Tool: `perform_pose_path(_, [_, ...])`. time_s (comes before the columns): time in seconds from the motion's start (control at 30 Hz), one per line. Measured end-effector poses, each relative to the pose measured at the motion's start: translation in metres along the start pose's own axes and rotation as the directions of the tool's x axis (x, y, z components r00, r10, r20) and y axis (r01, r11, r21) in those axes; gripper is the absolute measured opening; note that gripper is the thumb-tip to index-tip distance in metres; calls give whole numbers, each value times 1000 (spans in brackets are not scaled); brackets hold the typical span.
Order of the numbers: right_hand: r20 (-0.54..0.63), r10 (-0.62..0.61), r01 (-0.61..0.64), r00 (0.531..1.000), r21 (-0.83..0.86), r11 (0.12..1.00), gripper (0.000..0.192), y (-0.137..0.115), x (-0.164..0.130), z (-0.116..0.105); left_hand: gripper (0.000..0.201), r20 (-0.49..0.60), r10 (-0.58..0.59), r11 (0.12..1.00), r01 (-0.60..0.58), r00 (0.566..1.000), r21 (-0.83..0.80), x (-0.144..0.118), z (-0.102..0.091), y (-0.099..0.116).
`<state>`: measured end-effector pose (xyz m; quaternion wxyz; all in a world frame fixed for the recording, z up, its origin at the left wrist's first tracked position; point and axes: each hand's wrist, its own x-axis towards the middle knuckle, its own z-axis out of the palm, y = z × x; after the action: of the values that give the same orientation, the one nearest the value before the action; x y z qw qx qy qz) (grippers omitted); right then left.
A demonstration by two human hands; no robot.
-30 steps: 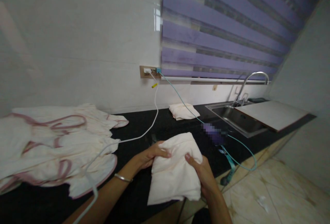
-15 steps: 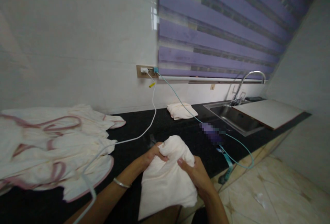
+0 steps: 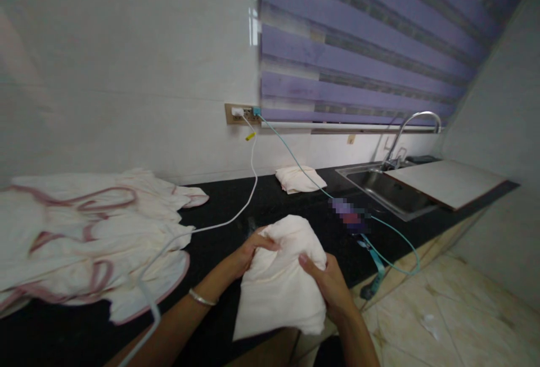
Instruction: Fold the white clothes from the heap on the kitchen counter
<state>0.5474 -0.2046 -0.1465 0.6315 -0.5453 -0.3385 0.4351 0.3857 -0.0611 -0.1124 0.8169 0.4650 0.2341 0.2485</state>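
A cream cloth [image 3: 280,282] is bunched between both my hands above the front edge of the black countertop [image 3: 274,204]. My left hand [image 3: 248,251] grips its upper left part, with a thin bangle on that wrist. My right hand [image 3: 327,285] grips its right side, thumb pressed on top. The cloth's lower part hangs past the counter edge.
A heap of cream cloths with pink trim [image 3: 88,243] covers the counter's left. A folded cream cloth [image 3: 297,178] lies near the wall. White cable [image 3: 248,187] and teal cable [image 3: 379,243] run from a wall socket [image 3: 242,113]. A sink [image 3: 386,189], tap [image 3: 407,130] and white board [image 3: 447,181] lie right.
The cloth went from a flatter folded shape to a rounder bunch as my hands gathered its top. Both hands stayed at the counter's front edge.
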Motion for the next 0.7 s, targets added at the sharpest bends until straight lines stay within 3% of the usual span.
perform_pose_path(0.2, [-81, -14, 14, 997, 10, 1000, 66, 2, 2, 0, 45, -93, 228, 973, -230, 969, -13, 5, -7, 7])
perform_pose_path(0.3, [-82, -11, 12, 997, 12, 1000, 65, 1, 2, 0, 24, -172, 345, 929, -362, 923, -76, 10, -15, 8])
perform_pose_path(0.53, [-51, -12, 11, 999, -3, 1000, 64, 1, 2, -1, 12, -165, 386, 917, -397, 908, -41, 12, -20, 3])
perform_pose_path(0.7, [-59, -19, 17, 998, -27, 999, 64, 2, 3, -1, 19, -163, 391, 917, -399, 906, -21, 15, -17, -2])
